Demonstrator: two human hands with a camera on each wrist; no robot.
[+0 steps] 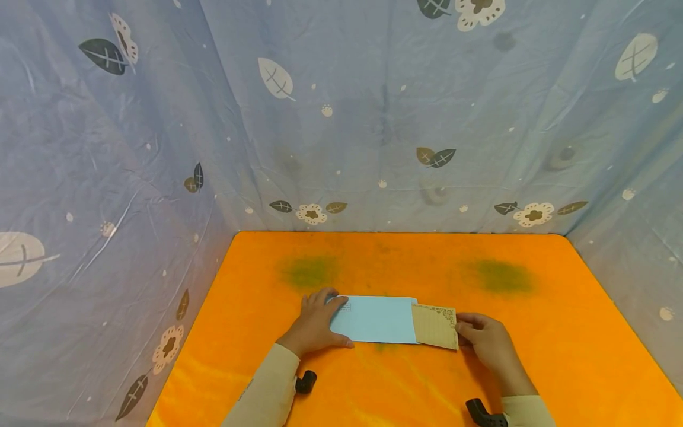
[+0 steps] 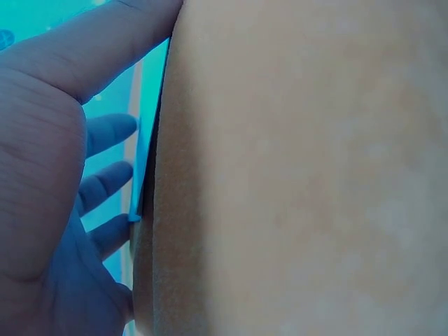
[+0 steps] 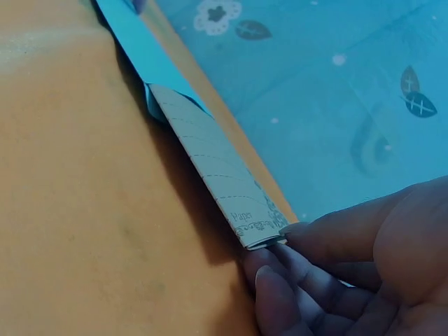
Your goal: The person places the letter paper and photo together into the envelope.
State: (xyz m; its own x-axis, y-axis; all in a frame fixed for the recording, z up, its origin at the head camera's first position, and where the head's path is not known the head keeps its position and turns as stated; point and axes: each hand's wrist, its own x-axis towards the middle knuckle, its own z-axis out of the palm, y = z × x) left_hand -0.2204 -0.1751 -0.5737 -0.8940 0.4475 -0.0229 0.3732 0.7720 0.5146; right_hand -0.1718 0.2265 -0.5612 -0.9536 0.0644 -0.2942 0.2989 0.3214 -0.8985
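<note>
A light blue envelope [image 1: 373, 320] lies flat over the orange table, with a folded sheet of tan letter paper [image 1: 435, 327] sticking out of its right end. The paper has ruled lines and a printed floral corner, and its left part is hidden inside the envelope. My left hand [image 1: 319, 323] holds the envelope's left end, thumb at the near edge and fingers at the far edge. At the paper's outer end, my right hand [image 1: 487, 343] pinches the folded edge between thumb and fingers. The right wrist view shows the paper [image 3: 210, 164] running into the envelope's mouth [image 3: 155, 98].
The orange tabletop [image 1: 395, 391] has two dark greenish patches toward the back. Blue curtains [image 1: 373, 118] printed with leaves and flowers stand behind the table and along both sides. A black piece [image 1: 306, 382] sticks out at the left wrist, another [image 1: 484, 413] at the right.
</note>
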